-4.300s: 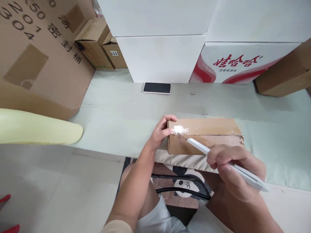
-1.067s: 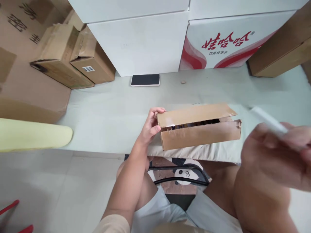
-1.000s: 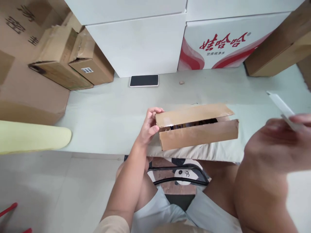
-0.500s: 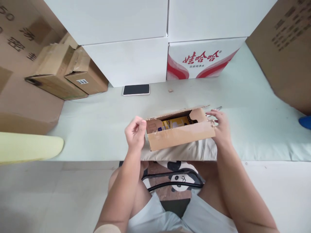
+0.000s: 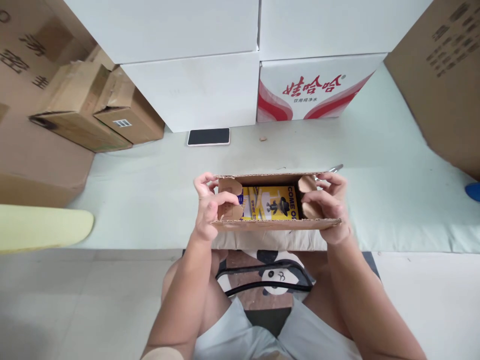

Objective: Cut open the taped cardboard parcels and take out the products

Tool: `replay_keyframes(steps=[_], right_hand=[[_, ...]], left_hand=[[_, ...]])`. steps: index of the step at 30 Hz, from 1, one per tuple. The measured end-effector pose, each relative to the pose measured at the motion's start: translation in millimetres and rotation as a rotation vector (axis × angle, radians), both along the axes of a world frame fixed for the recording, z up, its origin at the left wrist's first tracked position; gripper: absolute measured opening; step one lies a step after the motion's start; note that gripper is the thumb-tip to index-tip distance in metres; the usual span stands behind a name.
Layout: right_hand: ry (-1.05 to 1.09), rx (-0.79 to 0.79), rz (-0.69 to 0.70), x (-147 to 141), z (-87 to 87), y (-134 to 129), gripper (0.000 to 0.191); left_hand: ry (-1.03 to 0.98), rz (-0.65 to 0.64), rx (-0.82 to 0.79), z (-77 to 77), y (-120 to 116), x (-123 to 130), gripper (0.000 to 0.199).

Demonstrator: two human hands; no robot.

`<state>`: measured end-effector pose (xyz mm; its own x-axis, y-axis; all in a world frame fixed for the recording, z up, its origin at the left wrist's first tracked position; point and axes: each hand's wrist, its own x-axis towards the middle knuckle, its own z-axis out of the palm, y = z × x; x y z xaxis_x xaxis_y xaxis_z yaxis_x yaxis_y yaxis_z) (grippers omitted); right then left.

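Near the front edge of the desk sits an open carton, a yellow package inside; the left hand pinches the carton's left end; the right hand pinches its right end.

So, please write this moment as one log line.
near carton: flaps open; left hand: touching left end; right hand: touching right end; yellow package: inside; phone: lying beyond

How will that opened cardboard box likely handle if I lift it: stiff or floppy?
The opened cardboard box is probably fairly stiff, since its long edges look straight. Its end flaps likely bend easily, being single thin sheets. The yellow printed item inside may slide a little, as a dark gap shows at its right end.
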<state>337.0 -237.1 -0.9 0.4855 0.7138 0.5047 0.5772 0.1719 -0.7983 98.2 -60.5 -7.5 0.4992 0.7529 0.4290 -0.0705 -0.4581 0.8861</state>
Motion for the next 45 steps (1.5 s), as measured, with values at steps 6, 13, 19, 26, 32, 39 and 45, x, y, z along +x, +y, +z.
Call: replay_keyframes(steps=[6,13,19,26,32,39,45], right_hand=[[0.093,0.233,-0.317,-2,10.5,-4,0.053],[-0.216,-0.066,-0.34,25,36.1,-38,0.013],[-0.814,-0.323,0.42,44,94.3,-20,0.03],[-1.027,-0.792,0.948,32,129.6,20,0.036],[-1.121,-0.796,1.003,37,127.9,24,0.034],[-1.202,-0.714,0.976,40,125.8,18,0.041],[-1.177,-0.894,0.954,36,132.1,28,0.035]], left_hand=[[-0.059,-0.023,-0.005,0.4,-1,2,0.063],[-0.068,-0.069,-0.015,4.2,-4,0,0.06],[-0.054,-0.129,0.031,7.5,-6,-5,0.054],[-0.021,-0.146,0.136,12.9,-12,-8,0.037],[-0.089,-0.139,0.152,17.8,-13,-13,0.035],[-0.102,-0.149,0.133,17.3,-12,-14,0.033],[-0.1,-0.144,0.124,17.2,-14,-13,0.028]])
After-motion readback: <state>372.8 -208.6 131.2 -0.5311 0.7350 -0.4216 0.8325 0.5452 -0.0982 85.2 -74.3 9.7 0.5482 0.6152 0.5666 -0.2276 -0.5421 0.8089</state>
